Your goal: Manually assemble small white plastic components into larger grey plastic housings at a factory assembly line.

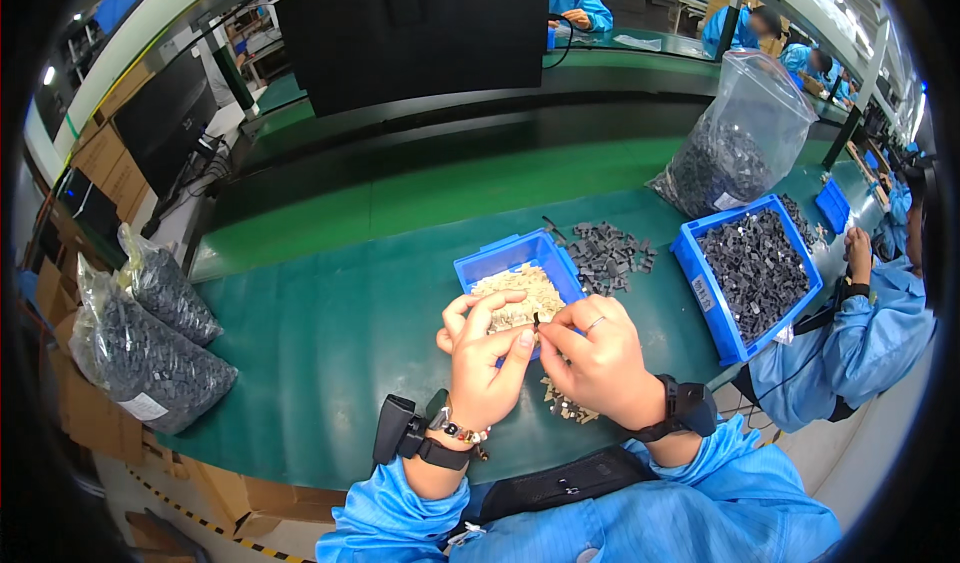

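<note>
My left hand point(487, 365) and my right hand point(603, 361) meet above the near side of a small blue bin point(470, 269). Between their fingertips is a small black part point(536, 320), pinched from both sides; its exact kind is too small to make out. Many small beige pieces point(522, 285) lie in the bin, partly covered by my left fingers. Just beyond the bin, a loose heap of small black pieces point(608, 255) spreads over the green table. Below my right hand, a few beige and dark pieces point(566, 403) are scattered on the tabletop.
A larger blue crate point(716, 321) full of black parts stands to the right, with a clear plastic bag point(735, 153) of black parts behind it. Two more filled bags point(150, 358) stand at the left edge. A co-worker's sleeve point(880, 338) is at far right. A dark panel point(420, 38) stands ahead.
</note>
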